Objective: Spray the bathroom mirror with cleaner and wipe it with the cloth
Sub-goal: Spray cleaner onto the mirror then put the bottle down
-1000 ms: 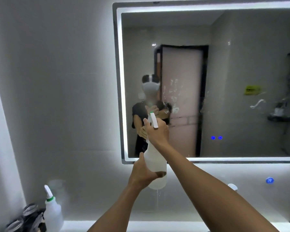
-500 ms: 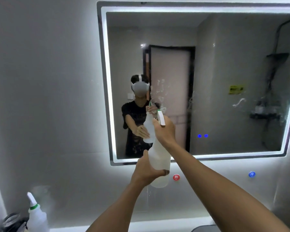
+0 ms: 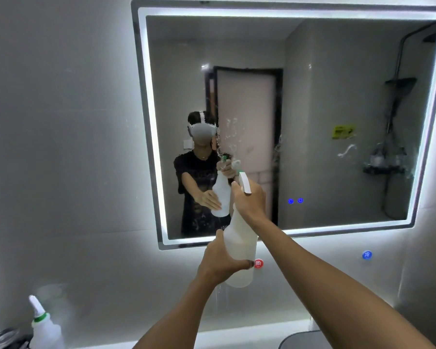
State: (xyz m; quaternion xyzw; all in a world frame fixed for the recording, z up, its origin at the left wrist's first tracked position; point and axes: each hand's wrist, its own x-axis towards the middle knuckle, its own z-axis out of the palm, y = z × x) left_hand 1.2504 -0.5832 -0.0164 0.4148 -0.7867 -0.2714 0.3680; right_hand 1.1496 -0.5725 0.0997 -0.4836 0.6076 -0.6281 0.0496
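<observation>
A white spray bottle (image 3: 240, 244) with a green and white trigger head is raised in front of the lit bathroom mirror (image 3: 325, 96). My right hand (image 3: 249, 200) grips its neck and trigger, nozzle toward the glass. My left hand (image 3: 220, 260) holds the bottle's lower body from the left. Wet droplets and streaks cling to the glass near the reflected door, just above the nozzle. No cloth is in view.
A second white bottle (image 3: 44, 326) with a green collar stands at the lower left beside dark items. A red button (image 3: 258, 263) and a blue button (image 3: 367, 255) sit on the wall below the mirror. A dark basin edge (image 3: 297, 340) shows at the bottom.
The view has shifted right, showing more of the mirror's right side. Both hands keep their hold on the bottle, which has drifted slightly right across the mirror.
</observation>
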